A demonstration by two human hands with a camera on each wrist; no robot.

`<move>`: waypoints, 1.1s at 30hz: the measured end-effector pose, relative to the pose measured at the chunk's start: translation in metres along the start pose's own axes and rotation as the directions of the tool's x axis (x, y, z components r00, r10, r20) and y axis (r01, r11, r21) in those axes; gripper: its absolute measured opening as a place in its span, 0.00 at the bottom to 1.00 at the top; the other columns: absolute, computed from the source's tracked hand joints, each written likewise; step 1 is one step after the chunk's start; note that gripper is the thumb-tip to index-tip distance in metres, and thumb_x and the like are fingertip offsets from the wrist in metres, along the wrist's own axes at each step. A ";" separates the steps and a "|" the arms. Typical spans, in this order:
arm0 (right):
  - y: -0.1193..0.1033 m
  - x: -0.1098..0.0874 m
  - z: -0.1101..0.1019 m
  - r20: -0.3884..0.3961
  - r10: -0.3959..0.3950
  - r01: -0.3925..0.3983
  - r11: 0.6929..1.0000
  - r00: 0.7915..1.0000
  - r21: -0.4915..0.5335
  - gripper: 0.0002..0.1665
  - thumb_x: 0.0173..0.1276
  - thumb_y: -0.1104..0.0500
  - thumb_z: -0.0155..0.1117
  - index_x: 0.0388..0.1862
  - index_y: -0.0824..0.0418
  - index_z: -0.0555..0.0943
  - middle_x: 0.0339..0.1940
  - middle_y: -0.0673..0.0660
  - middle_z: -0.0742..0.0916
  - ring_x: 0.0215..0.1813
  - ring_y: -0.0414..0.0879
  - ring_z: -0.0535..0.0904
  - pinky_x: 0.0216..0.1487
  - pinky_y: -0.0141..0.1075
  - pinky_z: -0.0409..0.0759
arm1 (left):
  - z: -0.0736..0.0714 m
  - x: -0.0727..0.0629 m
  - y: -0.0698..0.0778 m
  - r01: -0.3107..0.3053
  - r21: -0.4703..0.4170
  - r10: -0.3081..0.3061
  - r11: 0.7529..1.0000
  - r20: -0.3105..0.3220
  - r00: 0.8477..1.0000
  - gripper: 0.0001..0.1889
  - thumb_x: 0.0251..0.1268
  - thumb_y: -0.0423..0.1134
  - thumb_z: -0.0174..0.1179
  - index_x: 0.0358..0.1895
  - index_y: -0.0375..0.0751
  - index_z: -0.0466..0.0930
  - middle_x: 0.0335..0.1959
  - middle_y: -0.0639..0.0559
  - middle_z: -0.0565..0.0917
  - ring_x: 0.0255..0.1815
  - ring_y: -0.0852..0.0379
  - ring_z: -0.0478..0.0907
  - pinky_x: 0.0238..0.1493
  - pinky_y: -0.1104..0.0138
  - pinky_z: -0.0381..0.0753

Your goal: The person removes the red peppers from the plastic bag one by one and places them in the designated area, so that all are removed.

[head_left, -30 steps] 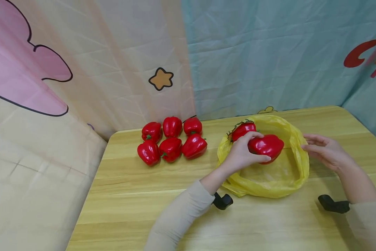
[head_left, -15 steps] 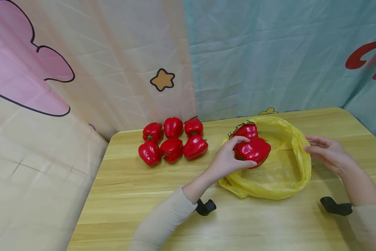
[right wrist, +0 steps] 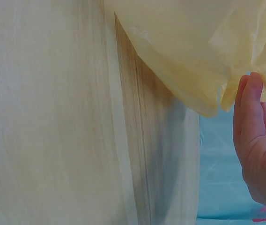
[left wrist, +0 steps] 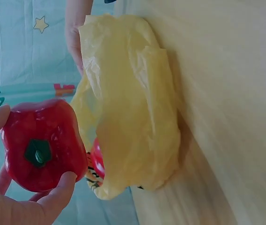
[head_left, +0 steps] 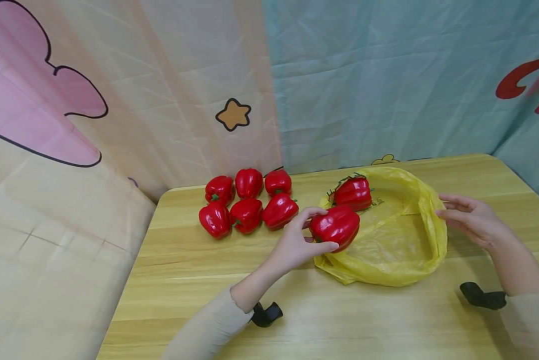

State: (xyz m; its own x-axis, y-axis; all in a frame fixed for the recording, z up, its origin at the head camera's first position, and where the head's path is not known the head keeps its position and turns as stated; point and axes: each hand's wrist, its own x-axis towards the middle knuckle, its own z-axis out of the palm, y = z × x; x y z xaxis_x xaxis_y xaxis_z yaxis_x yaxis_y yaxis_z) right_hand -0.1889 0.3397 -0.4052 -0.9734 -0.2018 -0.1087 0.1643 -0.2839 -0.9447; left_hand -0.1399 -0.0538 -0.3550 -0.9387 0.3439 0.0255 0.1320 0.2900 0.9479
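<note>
My left hand (head_left: 296, 240) grips a glossy red bell pepper (head_left: 336, 227) between thumb and fingers, over the left rim of a yellow plastic bag (head_left: 377, 275). In the left wrist view the held bell pepper (left wrist: 44, 145) turns its green stem toward the camera. The bag stands with its mouth spread wide, and one more red bell pepper (head_left: 353, 194) lies inside at the back left. At the bag's right side my right hand (head_left: 474, 222) pinches the rim; the right wrist view shows the plastic (right wrist: 226, 89) bunched between thumb and fingertips.
Several red bell peppers (head_left: 246, 215) lie in two rows on the wooden table (head_left: 184, 290), left of the bag. Behind the table hangs a printed curtain (head_left: 368, 85). Black wrist mounts (head_left: 482, 296) stick out from both sleeves.
My left hand has carried the bell pepper leftward, from over the middle of the bag to its left rim. The right hand stays at the bag's right rim.
</note>
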 end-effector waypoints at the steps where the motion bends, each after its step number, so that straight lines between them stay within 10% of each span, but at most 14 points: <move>1: 0.000 0.000 0.000 0.000 0.000 0.000 1.000 1.000 0.000 0.24 0.63 0.78 0.53 0.41 0.50 0.84 0.34 0.51 0.82 0.35 0.41 0.81 0.36 0.29 0.80 | -0.002 -0.003 -0.002 0.007 0.001 -0.007 1.000 -0.007 1.000 0.29 0.48 0.41 0.71 0.56 0.55 0.70 0.55 0.57 0.72 0.55 0.52 0.69 0.45 0.65 0.79; 33: 0.001 0.000 -0.001 -0.028 -0.004 0.003 0.999 1.000 -0.034 0.23 0.62 0.76 0.57 0.40 0.49 0.85 0.33 0.50 0.80 0.33 0.39 0.80 0.35 0.28 0.80 | -0.055 -0.058 -0.063 0.050 0.011 -0.049 0.999 -0.134 0.990 0.31 0.48 0.36 0.71 0.57 0.51 0.69 0.59 0.52 0.70 0.58 0.47 0.69 0.49 0.58 0.78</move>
State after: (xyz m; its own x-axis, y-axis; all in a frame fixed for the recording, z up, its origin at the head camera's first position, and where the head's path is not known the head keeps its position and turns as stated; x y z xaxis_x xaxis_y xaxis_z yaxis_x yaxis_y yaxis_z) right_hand -0.1893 0.3404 -0.4067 -0.9782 -0.1738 -0.1136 0.1557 -0.2525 -0.9550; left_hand -0.1112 -0.1411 -0.3993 -0.9782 0.2067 0.0218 0.0880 0.3166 0.9445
